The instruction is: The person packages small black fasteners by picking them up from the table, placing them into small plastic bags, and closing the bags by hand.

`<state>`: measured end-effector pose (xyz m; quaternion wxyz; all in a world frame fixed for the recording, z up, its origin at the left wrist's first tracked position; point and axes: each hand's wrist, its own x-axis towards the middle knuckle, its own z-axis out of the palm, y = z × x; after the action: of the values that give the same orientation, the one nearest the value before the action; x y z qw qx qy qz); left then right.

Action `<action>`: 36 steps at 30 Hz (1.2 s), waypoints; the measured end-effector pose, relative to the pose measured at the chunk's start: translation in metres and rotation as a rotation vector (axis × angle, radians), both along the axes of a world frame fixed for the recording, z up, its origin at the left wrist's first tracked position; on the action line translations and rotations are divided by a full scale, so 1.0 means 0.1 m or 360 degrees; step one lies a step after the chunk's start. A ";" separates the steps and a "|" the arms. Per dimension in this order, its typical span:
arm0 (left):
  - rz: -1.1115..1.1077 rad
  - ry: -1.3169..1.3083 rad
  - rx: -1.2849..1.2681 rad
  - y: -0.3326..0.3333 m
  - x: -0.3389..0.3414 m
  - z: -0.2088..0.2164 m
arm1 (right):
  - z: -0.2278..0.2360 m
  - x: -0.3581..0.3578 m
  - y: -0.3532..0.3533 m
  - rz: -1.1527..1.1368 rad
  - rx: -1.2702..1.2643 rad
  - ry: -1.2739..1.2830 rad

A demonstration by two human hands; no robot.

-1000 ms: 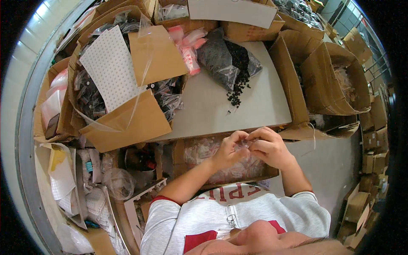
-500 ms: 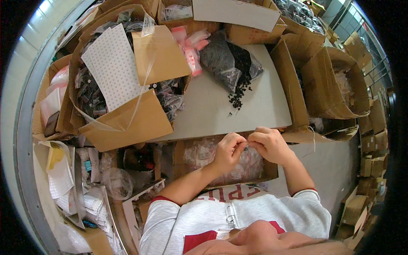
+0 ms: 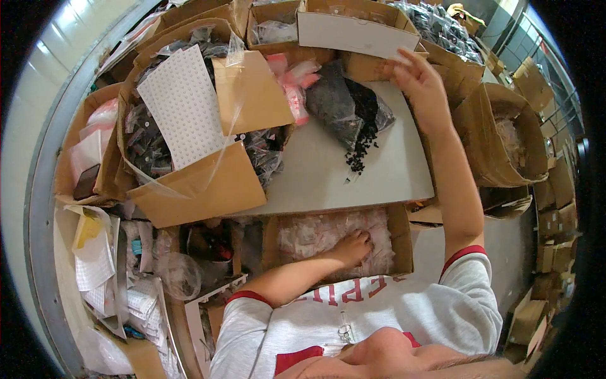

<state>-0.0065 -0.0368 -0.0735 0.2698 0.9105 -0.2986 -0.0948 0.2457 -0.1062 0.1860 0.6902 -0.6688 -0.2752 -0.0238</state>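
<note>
Around the grey table [image 3: 328,170], seemingly crowded cardboard boxes [image 3: 202,189].

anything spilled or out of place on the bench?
Yes: small black parts have spilled out of the open clear bag onto the grey tabletop, a loose trail toward the near edge. Nothing else stands out among the packed cartons.

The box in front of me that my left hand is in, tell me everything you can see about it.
The cardboard box is brown, open-topped and shallow, sitting just below the near edge of the grey table, close to the person's body. It is filled with small clear plastic bags of pale, pinkish contents, piled loosely. The left hand lies palm-down on those bags, fingers spread. Its right wall stands upright; the front wall is hidden by the shirt.
</note>
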 end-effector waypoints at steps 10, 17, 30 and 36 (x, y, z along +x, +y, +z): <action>-0.0061 0.0620 0.0042 0.01 0.22 0.27 | -0.68 0.07 -0.01 -0.0201 -0.1038 -0.0408; 0.0228 0.0796 -0.0727 0.07 0.18 0.15 | -1.03 1.21 0.32 -0.0462 -0.1248 -0.0298; 0.0107 0.0585 -0.0592 0.14 0.26 0.17 | -0.84 1.10 0.25 -0.0252 -0.1502 -0.0131; 0.0208 0.0586 -0.0626 0.07 0.23 0.17 | 0.21 0.43 0.44 -0.0808 -0.0668 -0.1408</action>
<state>0.0164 -0.0298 -0.0562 0.4967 0.8254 -0.1977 -0.1813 0.2882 -0.0621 0.2075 0.3331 -0.7637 -0.3678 -0.4128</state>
